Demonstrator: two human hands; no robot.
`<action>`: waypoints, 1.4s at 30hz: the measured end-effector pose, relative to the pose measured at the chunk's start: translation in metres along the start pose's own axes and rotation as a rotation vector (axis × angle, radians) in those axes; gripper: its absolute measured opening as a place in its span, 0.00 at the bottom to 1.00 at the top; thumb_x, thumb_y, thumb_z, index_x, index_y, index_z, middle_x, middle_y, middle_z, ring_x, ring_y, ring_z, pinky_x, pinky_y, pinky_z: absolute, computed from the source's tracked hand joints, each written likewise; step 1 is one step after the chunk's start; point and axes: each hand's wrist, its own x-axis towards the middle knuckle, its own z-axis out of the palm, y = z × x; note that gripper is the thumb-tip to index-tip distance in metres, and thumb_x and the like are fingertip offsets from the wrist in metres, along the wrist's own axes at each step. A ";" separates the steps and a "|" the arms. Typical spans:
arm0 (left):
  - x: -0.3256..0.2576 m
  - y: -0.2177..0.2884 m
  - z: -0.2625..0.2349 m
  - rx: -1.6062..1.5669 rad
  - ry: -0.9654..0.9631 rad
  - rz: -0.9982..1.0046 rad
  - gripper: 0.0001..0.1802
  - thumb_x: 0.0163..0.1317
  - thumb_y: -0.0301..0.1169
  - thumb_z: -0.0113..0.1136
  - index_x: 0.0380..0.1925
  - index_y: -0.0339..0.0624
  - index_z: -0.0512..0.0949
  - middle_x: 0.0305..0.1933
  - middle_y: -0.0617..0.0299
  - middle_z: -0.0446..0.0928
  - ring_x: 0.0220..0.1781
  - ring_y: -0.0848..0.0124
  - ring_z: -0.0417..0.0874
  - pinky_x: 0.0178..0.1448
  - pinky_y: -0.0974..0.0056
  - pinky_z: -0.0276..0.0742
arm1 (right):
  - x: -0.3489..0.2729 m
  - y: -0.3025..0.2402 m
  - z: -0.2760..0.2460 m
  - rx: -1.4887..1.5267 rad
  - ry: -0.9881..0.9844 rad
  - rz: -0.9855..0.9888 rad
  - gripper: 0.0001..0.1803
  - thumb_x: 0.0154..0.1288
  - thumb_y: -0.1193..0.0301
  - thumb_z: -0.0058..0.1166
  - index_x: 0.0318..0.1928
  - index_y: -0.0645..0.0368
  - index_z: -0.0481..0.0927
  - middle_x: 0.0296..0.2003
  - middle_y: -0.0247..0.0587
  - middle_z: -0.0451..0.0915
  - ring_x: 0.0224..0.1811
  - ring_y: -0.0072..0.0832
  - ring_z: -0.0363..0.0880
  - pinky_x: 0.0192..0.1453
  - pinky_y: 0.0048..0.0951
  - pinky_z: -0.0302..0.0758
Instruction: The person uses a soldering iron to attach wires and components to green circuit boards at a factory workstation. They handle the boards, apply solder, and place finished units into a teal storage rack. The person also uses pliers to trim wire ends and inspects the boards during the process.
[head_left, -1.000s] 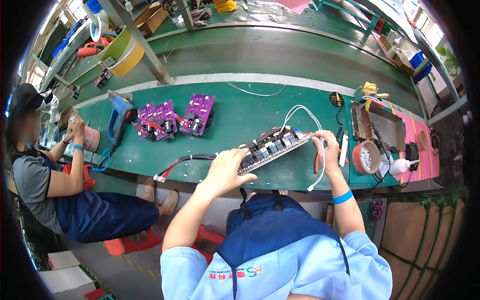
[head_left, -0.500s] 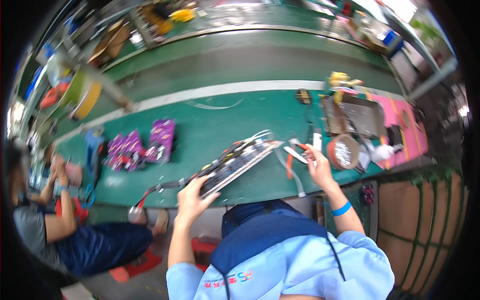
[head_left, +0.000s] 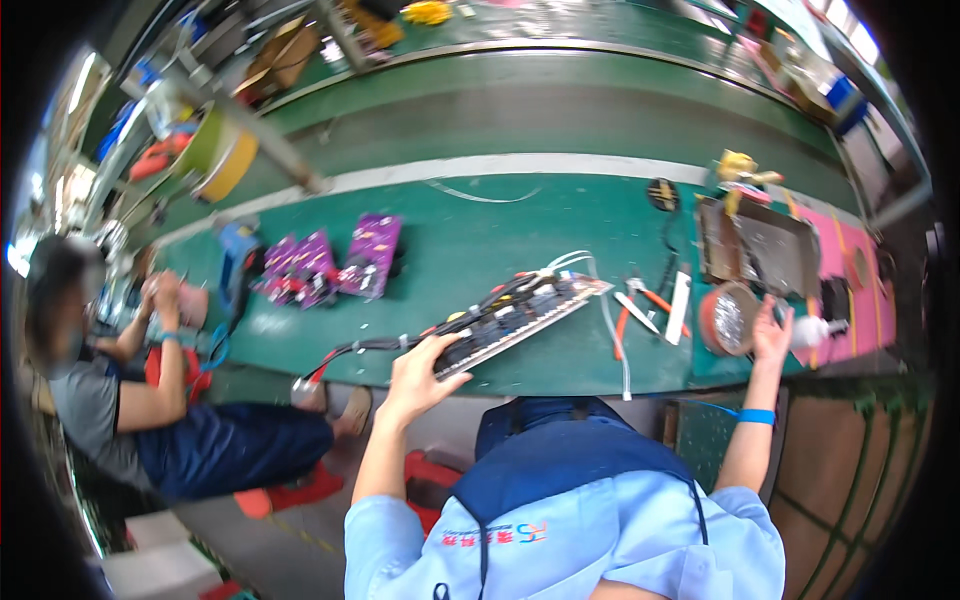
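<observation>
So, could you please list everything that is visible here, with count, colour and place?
circuit board: one, dark with wires, near table edge, held at its left end
purple boards: a few, purple, left on the green table
pliers: one, red handles, right of board
round tin: one, red rim, by the right hand
metal tray: one, grey, far right
co-worker: one, seated, far left
left hand: fingers grip the circuit board
right hand: open, beside the tin

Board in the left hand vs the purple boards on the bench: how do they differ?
The long board is held at one end by the left hand and tilted; the purple boards lie flat on the green bench, untouched. The long board is dark, narrow and trails red, black and white wires; the purple boards are shorter, grouped side by side. Both carry mounted components.
</observation>
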 end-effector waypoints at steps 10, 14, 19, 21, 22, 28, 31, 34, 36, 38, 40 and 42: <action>-0.014 0.000 0.006 -0.076 0.016 -0.016 0.26 0.36 0.29 0.63 0.41 0.39 0.70 0.37 0.56 0.72 0.40 0.62 0.75 0.43 0.64 0.71 | 0.025 -0.016 0.024 -0.357 0.134 -0.335 0.20 0.60 0.64 0.40 0.46 0.68 0.67 0.44 0.56 0.70 0.50 0.39 0.68 0.49 0.33 0.70; -0.012 0.004 0.007 -0.078 0.001 0.004 0.27 0.36 0.29 0.64 0.42 0.40 0.70 0.37 0.56 0.71 0.40 0.61 0.74 0.43 0.63 0.71 | -0.005 -0.037 0.026 -0.727 0.134 -0.585 0.25 0.59 0.53 0.40 0.47 0.61 0.68 0.43 0.46 0.72 0.44 0.33 0.71 0.42 0.27 0.70; -0.014 0.007 0.007 -0.075 -0.060 -0.014 0.30 0.35 0.30 0.65 0.44 0.42 0.69 0.38 0.57 0.71 0.41 0.61 0.74 0.44 0.63 0.71 | -0.006 0.023 0.071 -0.634 0.083 -0.317 0.26 0.63 0.52 0.33 0.51 0.59 0.63 0.48 0.51 0.68 0.42 0.33 0.72 0.44 0.29 0.70; -0.013 0.007 0.005 -0.069 -0.077 -0.025 0.31 0.35 0.31 0.66 0.46 0.43 0.69 0.38 0.58 0.71 0.42 0.61 0.74 0.44 0.63 0.71 | -0.035 0.042 0.095 -0.617 0.030 -0.351 0.24 0.63 0.53 0.34 0.51 0.60 0.64 0.45 0.49 0.70 0.41 0.32 0.72 0.43 0.28 0.71; -0.013 0.007 0.004 -0.079 -0.074 -0.025 0.31 0.35 0.31 0.66 0.46 0.43 0.69 0.38 0.58 0.71 0.42 0.61 0.74 0.45 0.63 0.71 | -0.044 0.044 0.098 -0.611 0.005 -0.365 0.24 0.63 0.54 0.34 0.50 0.60 0.64 0.43 0.48 0.71 0.41 0.31 0.72 0.43 0.27 0.71; -0.002 -0.003 -0.004 -0.101 -0.086 -0.055 0.30 0.36 0.33 0.66 0.45 0.43 0.71 0.44 0.55 0.72 0.46 0.60 0.73 0.51 0.63 0.68 | -0.078 0.072 0.098 -0.782 -0.393 -0.327 0.12 0.63 0.63 0.39 0.39 0.59 0.66 0.27 0.38 0.70 0.30 0.24 0.72 0.34 0.22 0.71; 0.009 -0.010 -0.011 -0.246 -0.119 -0.134 0.30 0.36 0.32 0.66 0.44 0.37 0.70 0.43 0.54 0.73 0.44 0.64 0.74 0.50 0.65 0.67 | -0.122 0.137 0.135 -0.932 -0.541 -0.128 0.10 0.61 0.65 0.44 0.35 0.58 0.66 0.29 0.37 0.70 0.27 0.22 0.72 0.31 0.23 0.72; 0.019 -0.024 -0.018 -0.404 -0.205 -0.129 0.31 0.35 0.29 0.66 0.44 0.34 0.69 0.32 0.59 0.73 0.35 0.74 0.72 0.42 0.70 0.68 | -0.142 0.190 0.124 -1.201 -0.705 -0.105 0.10 0.53 0.68 0.51 0.31 0.60 0.68 0.28 0.39 0.71 0.27 0.23 0.72 0.31 0.24 0.71; 0.027 -0.029 -0.021 -0.517 -0.249 -0.167 0.30 0.36 0.26 0.66 0.45 0.33 0.69 0.31 0.62 0.72 0.35 0.77 0.70 0.42 0.72 0.67 | -0.151 0.216 0.119 -1.282 -0.818 -0.006 0.09 0.50 0.71 0.53 0.30 0.62 0.70 0.29 0.41 0.72 0.29 0.24 0.71 0.35 0.25 0.70; 0.032 -0.033 -0.026 -0.555 -0.302 -0.199 0.31 0.37 0.24 0.65 0.46 0.33 0.68 0.34 0.63 0.73 0.36 0.78 0.71 0.44 0.72 0.67 | -0.161 0.247 0.125 -1.178 -0.897 0.083 0.08 0.47 0.77 0.53 0.31 0.63 0.71 0.29 0.41 0.71 0.31 0.24 0.69 0.37 0.23 0.67; 0.035 -0.038 -0.028 -0.588 -0.334 -0.243 0.31 0.38 0.22 0.63 0.48 0.33 0.67 0.38 0.64 0.73 0.38 0.78 0.71 0.46 0.72 0.67 | -0.164 0.270 0.126 -1.095 -0.962 0.117 0.09 0.46 0.82 0.52 0.32 0.63 0.72 0.30 0.41 0.70 0.33 0.24 0.68 0.38 0.22 0.66; 0.035 -0.040 -0.028 -0.653 -0.327 -0.264 0.30 0.39 0.23 0.63 0.48 0.33 0.68 0.35 0.63 0.73 0.36 0.78 0.71 0.44 0.72 0.67 | -0.165 0.287 0.127 -1.091 -1.001 0.122 0.09 0.46 0.82 0.53 0.32 0.63 0.72 0.32 0.40 0.69 0.34 0.25 0.68 0.38 0.22 0.66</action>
